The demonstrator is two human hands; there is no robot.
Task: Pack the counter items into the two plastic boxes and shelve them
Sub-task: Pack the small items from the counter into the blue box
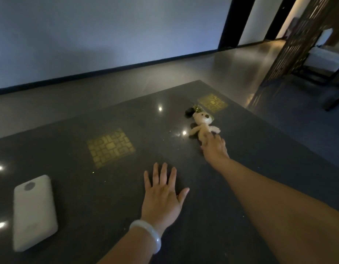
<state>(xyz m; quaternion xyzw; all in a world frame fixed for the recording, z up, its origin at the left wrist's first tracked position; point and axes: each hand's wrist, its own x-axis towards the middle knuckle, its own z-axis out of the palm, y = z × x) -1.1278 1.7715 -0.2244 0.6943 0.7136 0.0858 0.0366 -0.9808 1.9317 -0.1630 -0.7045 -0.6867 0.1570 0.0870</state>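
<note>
I see a dark, polished stone counter (231, 187), speckled, mirroring ceiling lights and two gold patterned squares. Three loose things lie on it: one white, flat, round-cornered slab like a power bank (34, 212) near the left edge, one small cream plush dog (203, 123) far right, and one black key fob (189, 111) with a brassy ring touching its head. My left hand (163, 199) lies flat, fingers straight and spread, a smooth pale bangle (147, 235) on its wrist. My right hand (215, 147) reaches the plush's lower body; its fingers are hidden, so I cannot tell their grip.
</note>
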